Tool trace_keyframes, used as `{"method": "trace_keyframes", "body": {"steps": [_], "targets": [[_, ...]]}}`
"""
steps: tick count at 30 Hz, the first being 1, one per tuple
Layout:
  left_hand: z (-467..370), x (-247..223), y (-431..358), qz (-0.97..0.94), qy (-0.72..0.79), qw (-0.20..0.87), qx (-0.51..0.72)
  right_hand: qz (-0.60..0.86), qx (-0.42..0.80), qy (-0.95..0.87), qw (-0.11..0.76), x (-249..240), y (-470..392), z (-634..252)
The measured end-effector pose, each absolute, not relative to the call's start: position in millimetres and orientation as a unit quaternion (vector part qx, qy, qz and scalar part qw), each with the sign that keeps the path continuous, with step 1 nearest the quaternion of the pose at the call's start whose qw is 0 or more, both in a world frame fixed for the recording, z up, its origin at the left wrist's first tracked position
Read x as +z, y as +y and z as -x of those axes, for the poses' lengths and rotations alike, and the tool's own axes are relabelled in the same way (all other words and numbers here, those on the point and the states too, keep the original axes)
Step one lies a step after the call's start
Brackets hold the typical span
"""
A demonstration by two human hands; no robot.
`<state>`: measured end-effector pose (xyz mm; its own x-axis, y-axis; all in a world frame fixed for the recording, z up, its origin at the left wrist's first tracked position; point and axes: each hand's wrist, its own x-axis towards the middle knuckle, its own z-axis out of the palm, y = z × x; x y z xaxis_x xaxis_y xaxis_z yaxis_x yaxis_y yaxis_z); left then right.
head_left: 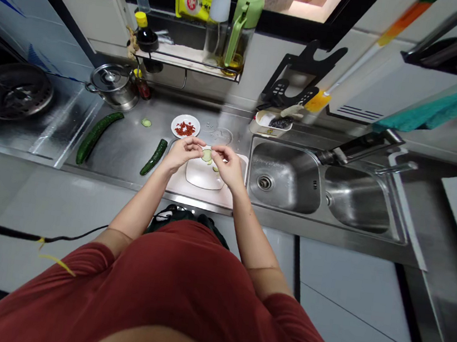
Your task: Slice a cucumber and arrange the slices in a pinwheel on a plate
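Note:
My left hand (182,155) and my right hand (229,166) meet above a white dish (204,179), thumbs and forefingers pinched close together. Between the fingertips shows a pale green cucumber slice (206,156), which both hands appear to grip at its edges. A few more small slices (215,168) lie in the dish, partly hidden by my right hand. Beneath the dish is a white cutting board (176,186). Left of my left hand rests a shorter cut cucumber (154,157). Behind the hands stands a white plate (195,122) with chopped red pieces.
A long cucumber (96,137) and a cut end (146,122) lie on the steel counter to the left. Further back are a lidded pot (115,89) and a bottle shelf (187,63). A double sink (287,173) adjoins the board on the right. A wok (9,92) sits far left.

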<state>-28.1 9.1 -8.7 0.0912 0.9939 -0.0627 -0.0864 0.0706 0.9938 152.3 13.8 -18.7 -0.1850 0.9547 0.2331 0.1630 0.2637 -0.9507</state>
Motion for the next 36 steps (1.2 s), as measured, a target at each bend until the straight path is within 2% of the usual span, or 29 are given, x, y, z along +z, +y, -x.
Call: {"method": "trace_keyframes", "body": {"steps": [7,13,20,25,33,36], "targets": [[26,-4,7,-0.498,0.464,0.573,0.457,0.408,0.454,-0.643,0.462,-19,13,-147],[22,-9,6,-0.466,0.505,0.550,0.475,0.442,0.450,-0.609,0.481,-23,16,-152],[15,-11,-1,-0.483,0.482,0.589,0.432,0.443,0.443,-0.609,0.486,-24,17,-158],[8,-12,-1,-0.524,0.469,0.516,0.488,0.449,0.453,-0.600,0.482,-19,13,-157],[9,-8,-2,-0.632,0.502,0.346,0.477,0.439,0.522,-0.550,0.483,-15,8,-155],[10,-8,-2,-0.655,0.501,0.314,0.471,0.435,0.543,-0.531,0.483,-15,8,-154]]}}
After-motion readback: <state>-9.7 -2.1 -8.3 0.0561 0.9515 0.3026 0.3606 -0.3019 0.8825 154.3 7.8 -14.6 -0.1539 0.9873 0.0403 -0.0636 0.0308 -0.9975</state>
